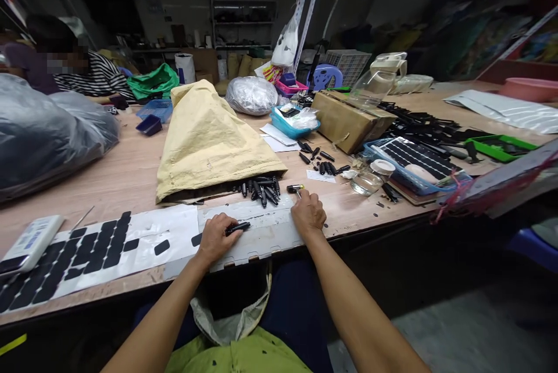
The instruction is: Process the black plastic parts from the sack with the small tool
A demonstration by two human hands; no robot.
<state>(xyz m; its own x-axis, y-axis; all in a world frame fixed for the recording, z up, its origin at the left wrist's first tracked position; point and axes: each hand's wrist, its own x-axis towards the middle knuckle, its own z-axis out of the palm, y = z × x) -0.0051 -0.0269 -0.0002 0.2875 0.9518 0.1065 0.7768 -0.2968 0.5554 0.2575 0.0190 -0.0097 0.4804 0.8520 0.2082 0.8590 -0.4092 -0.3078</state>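
My left hand (218, 237) is closed on a slim black cylindrical part (238, 228), held low over a grey-white board (265, 225) at the table's front edge. To its right, my right hand (308, 211) is wrapped round the handle of a small hammer (295, 188); the black head with a yellow end shows above the fingers. Several similar black parts (265, 190) spill from the mouth of a beige sack (213, 146) just beyond the board. Left of my left hand lies a white sheet (174, 225) bearing rows of black rounded pieces (96, 248).
Loose black parts (326, 167) lie beyond my right hand, near a clear jar (368, 180) and a cardboard box (349, 120). A blue tray (457, 181) is at right. A large plastic bag (52, 129) and a white device (32, 242) are at left. Another person (107, 74) sits across.
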